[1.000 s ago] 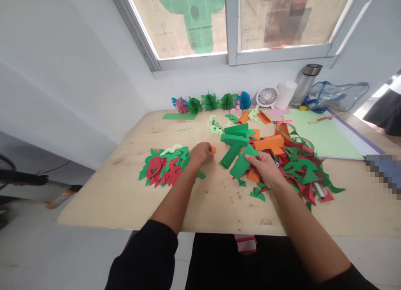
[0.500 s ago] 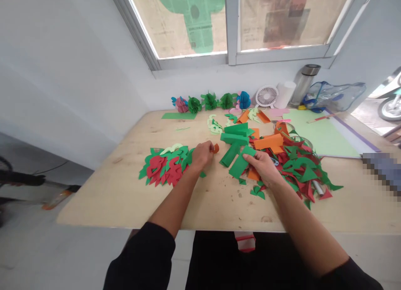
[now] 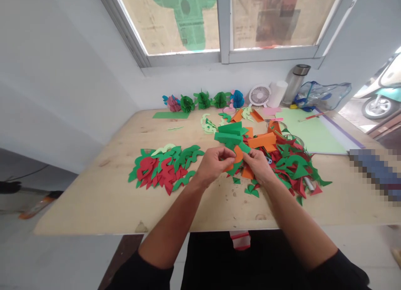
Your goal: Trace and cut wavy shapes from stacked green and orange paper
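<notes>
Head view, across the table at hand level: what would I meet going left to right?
Red and green paper cutouts, left hand, orange paper piece, right hand, curved green scrap, blurred blue item.

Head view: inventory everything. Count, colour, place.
table: 1, pale wood, centre
orange piece: 1, orange, over table
green strips: several, green, beyond orange piece
scraps: many, mixed colours, table right
cutouts: many, red and green, table left
paper balls: 5, green, blue, pink, along wall
fan: 1, white, by wall
cylinder: 1, white, right of fan
flask: 1, clear, silver-capped, right of cylinder
pouch: 1, clear, blue-edged, back right
sheet: 1, pale green, table right
window: 1, grey-framed, above table
scooter: 1, white-teal, far right
sleeves: 2, black, upper arms
left hand: 1, bare, at orange piece
right hand: 1, bare, at orange piece
</notes>
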Motion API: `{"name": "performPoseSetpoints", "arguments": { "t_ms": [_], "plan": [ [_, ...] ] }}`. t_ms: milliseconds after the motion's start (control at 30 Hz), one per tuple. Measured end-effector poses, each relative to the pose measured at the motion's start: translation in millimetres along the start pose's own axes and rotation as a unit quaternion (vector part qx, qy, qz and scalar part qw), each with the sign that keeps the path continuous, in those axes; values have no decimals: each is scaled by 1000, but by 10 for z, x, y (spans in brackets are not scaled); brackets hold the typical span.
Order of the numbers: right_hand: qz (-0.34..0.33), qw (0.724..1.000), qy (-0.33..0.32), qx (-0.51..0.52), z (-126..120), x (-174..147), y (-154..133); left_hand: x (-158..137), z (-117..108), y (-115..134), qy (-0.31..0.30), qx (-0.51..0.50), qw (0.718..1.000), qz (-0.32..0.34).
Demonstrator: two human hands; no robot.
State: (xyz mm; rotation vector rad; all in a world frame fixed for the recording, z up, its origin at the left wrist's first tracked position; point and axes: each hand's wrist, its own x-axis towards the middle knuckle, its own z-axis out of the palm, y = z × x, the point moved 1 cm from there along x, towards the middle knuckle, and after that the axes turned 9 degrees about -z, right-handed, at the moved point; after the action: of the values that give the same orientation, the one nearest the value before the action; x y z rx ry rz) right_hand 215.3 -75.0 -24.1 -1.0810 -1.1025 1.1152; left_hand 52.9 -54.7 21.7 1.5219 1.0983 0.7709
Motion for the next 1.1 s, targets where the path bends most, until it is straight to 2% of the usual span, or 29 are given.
{"name": "performPoseSetpoints", "arguments": {
  "t_ms": [100,267,433,800,867,1000,1100],
  "plan": [
    [-7,1000,12,-2,8,11,-15,9,157,-23,54,10,998,12],
    [-8,1000,29,1,19,25,-47,82,253,-61,92,25,995,16],
    [-7,1000,31,3,21,24,-93,98,260,-14,114,49,992,16],
    [-49,996,35,-69,6,19,-99,79,282,-8,139,97,985,8],
    [-54,995,48,-72,-9,23,-101,67,269,-25,152,85,985,6],
    [-65,993,73,-69,-33,27,-126,54,224,-117,183,0,983,-20],
    [-75,992,81,-60,-37,28,-140,32,222,-201,170,-55,983,-45]
  ]
}}
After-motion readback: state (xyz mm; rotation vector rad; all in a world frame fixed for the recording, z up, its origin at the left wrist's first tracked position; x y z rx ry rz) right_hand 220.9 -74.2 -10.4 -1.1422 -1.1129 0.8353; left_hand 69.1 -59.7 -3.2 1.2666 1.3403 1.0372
